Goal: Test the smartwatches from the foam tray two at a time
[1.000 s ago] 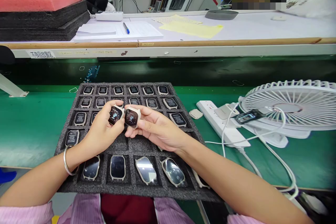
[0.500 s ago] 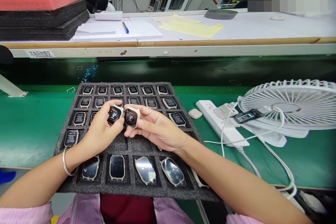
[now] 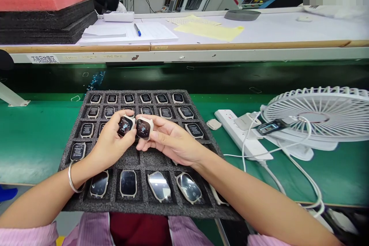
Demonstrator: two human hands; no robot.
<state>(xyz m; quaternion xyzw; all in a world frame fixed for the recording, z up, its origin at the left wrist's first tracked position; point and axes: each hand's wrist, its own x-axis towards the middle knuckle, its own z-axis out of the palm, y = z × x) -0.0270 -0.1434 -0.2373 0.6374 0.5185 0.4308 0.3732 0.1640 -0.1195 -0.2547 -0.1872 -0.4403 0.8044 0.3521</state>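
Observation:
My left hand [image 3: 111, 140] is closed on a smartwatch [image 3: 126, 126] without a strap, its screen lit with a small bluish picture. Pinched in my right hand [image 3: 170, 138] is a second smartwatch [image 3: 144, 128], pale-cased and lit more dimly. The two watches are side by side, almost touching, above a dark grey foam tray [image 3: 127, 161]. Watch bodies fill many of the tray's pockets. Those in the far rows show lines of text, such as one at the left [image 3: 87, 130]. In the near row the screens are dark or reflecting, like this watch [image 3: 128, 183]. My hands hide some middle pockets.
Right of the tray lie a white power strip [image 3: 242, 138], cables and a white fan [image 3: 314, 117] with a small display device [image 3: 271, 126] by it. A raised shelf [image 3: 184, 52] behind bears foam blocks [image 3: 43, 11], papers and a pen [image 3: 137, 29]. People are beyond.
My hands and both watches stay almost in place. At the upper right, a person behind the shelf has shifted to the right.

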